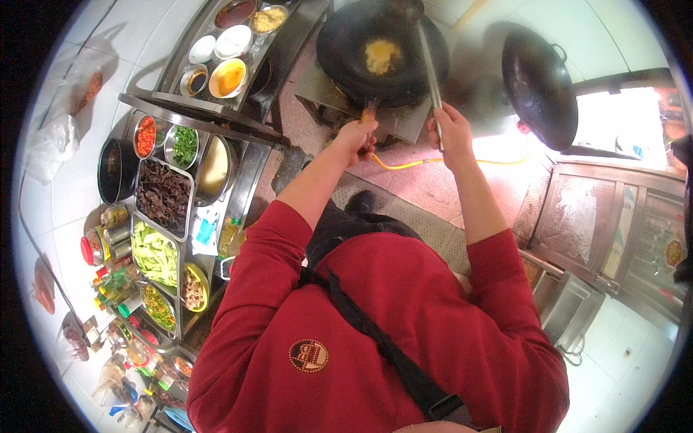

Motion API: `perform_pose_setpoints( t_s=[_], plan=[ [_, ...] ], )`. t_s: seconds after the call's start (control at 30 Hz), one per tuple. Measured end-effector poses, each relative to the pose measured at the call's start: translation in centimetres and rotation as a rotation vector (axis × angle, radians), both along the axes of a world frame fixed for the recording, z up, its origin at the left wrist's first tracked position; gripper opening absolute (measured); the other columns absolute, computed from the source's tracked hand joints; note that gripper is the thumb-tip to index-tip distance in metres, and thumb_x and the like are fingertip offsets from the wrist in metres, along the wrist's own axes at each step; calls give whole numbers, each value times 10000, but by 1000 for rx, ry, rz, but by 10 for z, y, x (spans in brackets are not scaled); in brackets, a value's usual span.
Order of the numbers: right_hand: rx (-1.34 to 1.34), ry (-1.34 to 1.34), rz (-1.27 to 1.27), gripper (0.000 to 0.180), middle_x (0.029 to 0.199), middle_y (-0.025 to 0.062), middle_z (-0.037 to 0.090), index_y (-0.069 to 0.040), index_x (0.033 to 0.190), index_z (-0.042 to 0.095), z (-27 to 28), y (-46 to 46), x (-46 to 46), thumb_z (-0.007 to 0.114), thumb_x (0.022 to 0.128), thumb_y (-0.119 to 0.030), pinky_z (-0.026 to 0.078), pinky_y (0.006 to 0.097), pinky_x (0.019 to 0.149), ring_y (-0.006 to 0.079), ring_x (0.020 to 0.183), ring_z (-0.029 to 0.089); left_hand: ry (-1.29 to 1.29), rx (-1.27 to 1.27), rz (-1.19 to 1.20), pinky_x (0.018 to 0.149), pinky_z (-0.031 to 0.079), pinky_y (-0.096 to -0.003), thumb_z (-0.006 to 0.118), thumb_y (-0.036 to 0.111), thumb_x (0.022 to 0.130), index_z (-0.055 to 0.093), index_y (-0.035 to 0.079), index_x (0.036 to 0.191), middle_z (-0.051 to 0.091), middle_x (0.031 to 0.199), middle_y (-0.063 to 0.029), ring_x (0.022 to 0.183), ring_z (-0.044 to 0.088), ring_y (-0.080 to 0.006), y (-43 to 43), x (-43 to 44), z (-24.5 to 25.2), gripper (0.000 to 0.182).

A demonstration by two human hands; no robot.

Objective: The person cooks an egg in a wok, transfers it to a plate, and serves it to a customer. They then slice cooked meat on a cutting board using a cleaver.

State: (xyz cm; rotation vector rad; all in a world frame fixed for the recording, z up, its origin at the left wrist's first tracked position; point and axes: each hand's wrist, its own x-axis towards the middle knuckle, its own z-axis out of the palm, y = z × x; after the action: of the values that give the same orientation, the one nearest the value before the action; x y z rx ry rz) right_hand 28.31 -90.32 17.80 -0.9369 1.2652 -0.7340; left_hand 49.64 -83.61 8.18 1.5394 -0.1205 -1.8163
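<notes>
A dark wok (346,70) sits on a metal burner stand (403,122), with a pale yellow mass of food (382,56) in its bottom. My left hand (354,142) grips the wok's handle (369,115) on the side nearest me. In my right hand (451,131) is the light-coloured handle of a long ladle (429,57), whose dark head (407,10) rests at the wok's far rim. The fingers of both hands partly hide what they hold.
Left stands a counter with trays of black fungus (164,193) and sliced green vegetables (155,253), and bowls of chopped herbs (182,146) and red pieces (145,137). Seasoning bowls (227,78) fill a shelf beyond. A second wok (536,89) leans right. A yellow hose (403,165) crosses the floor.
</notes>
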Motion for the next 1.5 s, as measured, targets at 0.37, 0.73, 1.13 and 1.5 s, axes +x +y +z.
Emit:
perform_pose_setpoints(
  t_s=[0.37,0.73,1.13,1.5],
  plan=[
    [-355,706,230,403,930,200,707,-32,1251,629,-15,5,-44,620,899,-229,529,440,757,326,804,694,76,47,-5,484,435,-350,665,346,939,535,136,986,553,767,-38,615,528,-179,-5,0,13,251],
    [-457,980,423,424,1121,248,677,-84,1287,615,-17,-35,1,583,899,-252,488,504,921,453,1078,622,-12,25,-28,500,443,-363,651,340,944,518,143,967,550,762,-45,591,513,-177,-3,-4,15,239],
    [-180,953,208,463,1047,266,679,-71,1335,585,-3,80,-23,611,920,-273,493,525,874,449,1030,641,84,-27,-100,513,441,-371,638,346,956,506,156,992,548,784,-25,622,508,-166,-5,11,6,234],
    [-128,681,-55,537,762,136,663,-10,1386,553,23,88,20,623,913,-256,512,349,612,189,627,652,64,31,-176,520,466,-406,629,365,966,482,152,1041,569,792,-45,632,549,-201,-10,24,13,269]
  ],
)
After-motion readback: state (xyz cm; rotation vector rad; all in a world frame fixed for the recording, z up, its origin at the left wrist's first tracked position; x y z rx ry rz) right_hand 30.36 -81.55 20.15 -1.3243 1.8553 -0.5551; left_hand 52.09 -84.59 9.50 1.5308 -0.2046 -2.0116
